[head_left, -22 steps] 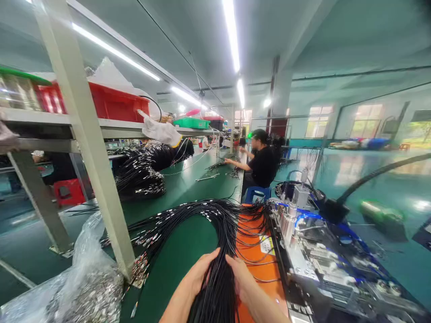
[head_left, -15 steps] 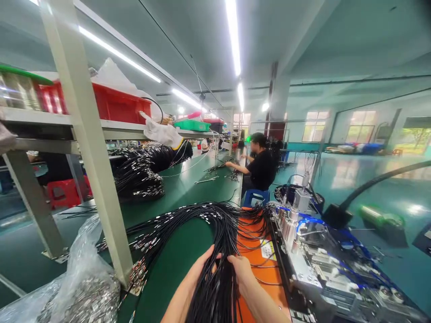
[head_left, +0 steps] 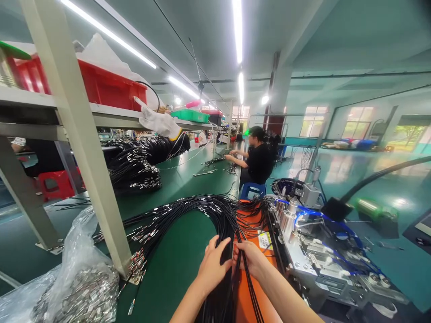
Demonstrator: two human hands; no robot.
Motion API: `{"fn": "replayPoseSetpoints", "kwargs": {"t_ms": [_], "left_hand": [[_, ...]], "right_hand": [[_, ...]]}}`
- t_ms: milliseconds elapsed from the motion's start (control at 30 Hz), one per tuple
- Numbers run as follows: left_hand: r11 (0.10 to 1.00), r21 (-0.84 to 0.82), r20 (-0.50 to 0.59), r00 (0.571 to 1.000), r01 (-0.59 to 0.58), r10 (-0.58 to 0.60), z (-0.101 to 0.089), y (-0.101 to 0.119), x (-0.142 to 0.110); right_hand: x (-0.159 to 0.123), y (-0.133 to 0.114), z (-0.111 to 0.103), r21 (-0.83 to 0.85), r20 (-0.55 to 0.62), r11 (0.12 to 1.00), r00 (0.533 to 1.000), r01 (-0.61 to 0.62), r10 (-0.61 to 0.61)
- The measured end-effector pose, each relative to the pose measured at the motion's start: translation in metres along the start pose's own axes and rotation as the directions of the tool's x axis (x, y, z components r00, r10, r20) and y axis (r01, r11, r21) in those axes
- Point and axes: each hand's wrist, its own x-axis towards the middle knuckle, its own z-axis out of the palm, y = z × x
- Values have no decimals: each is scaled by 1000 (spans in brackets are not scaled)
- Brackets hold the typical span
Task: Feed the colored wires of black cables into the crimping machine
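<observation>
A thick bundle of black wires with metal terminal ends curves across the green bench toward me. My left hand rests on the bundle's left side, fingers stretched over the strands. My right hand is on the right side, its fingers curled and pinching a few black strands that run down over the orange pad. The two hands almost touch.
A clear bag of metal terminals lies at the lower left by a grey shelf post. A metal machine with blue tubes stands at my right. More wire heaps lie farther along; a seated person works there.
Both hands have slid forward along the bundle and drawn closer together. The right hand now pinches a few strands apart from the rest. The view has shifted slightly.
</observation>
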Motion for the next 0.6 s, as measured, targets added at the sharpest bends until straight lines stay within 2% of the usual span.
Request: {"fn": "replayPoseSetpoints", "kwargs": {"t_ms": [133,267,367,467,600], "left_hand": [[968,228,107,991,-102,79,8,7,-13],[922,363,150,985,-131,81,12,10,-18],[892,440,130,990,-105,52,17,13,-16],[861,497,113,992,-112,63,24,17,-7],[831,541,95,991,-128,91,29,22,13]], "right_hand": [[-31,-8,-6,106,114,991,991,-85,73],[-85,8,-17,133,216,979,968,-158,126],[-116,22,-33,146,201,972,968,-181,150],[-125,24,-45,163,194,966,967,-200,168],[-120,19,-48,171,248,960,952,-224,178]]}}
